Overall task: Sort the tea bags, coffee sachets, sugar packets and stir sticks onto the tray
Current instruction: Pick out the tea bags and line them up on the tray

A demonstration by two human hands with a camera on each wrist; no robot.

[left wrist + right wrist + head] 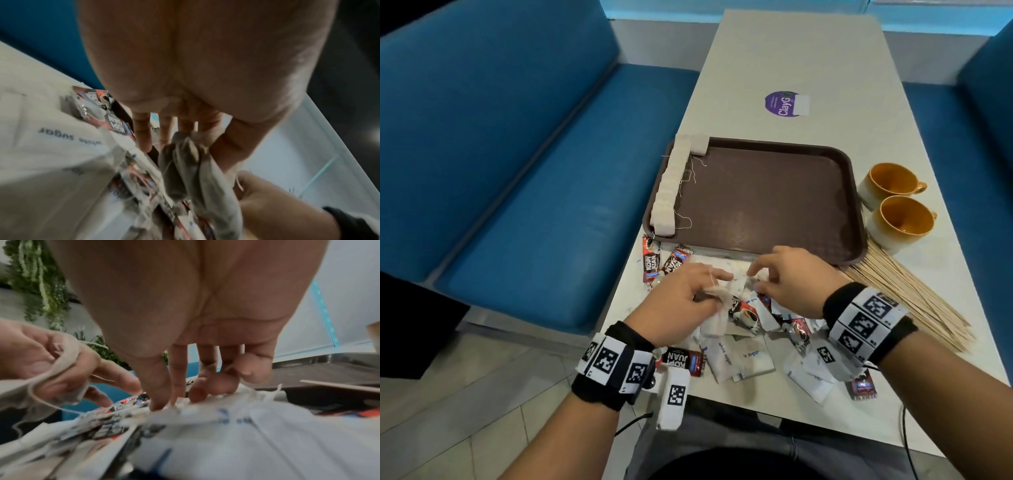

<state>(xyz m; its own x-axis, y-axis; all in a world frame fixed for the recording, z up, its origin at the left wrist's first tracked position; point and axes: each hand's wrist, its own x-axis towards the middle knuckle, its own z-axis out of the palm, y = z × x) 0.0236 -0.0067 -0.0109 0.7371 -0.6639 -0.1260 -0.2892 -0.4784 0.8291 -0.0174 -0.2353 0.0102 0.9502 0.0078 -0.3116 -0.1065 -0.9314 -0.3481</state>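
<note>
A brown tray [774,198] holds a row of tea bags [667,192] along its left edge. Just in front of it lies a mixed pile of white sugar packets [729,359] and red coffee sachets [685,364]. My left hand [709,284] [185,154] hovers over the pile and pinches several loose tea bags [717,313] [205,186] under its thumb, strings trailing. My right hand [756,282] [174,400] is close beside it, fingertips down on the pile; what they touch is blurred. Wooden stir sticks [914,305] are fanned out to the right.
Two orange-lined cups [890,181] [904,219] stand right of the tray, above the sticks. Two coffee sachets [650,260] lie at the table's left edge. The long white table [808,61] carries a purple sticker [784,103]. A blue bench [517,171] runs along the left.
</note>
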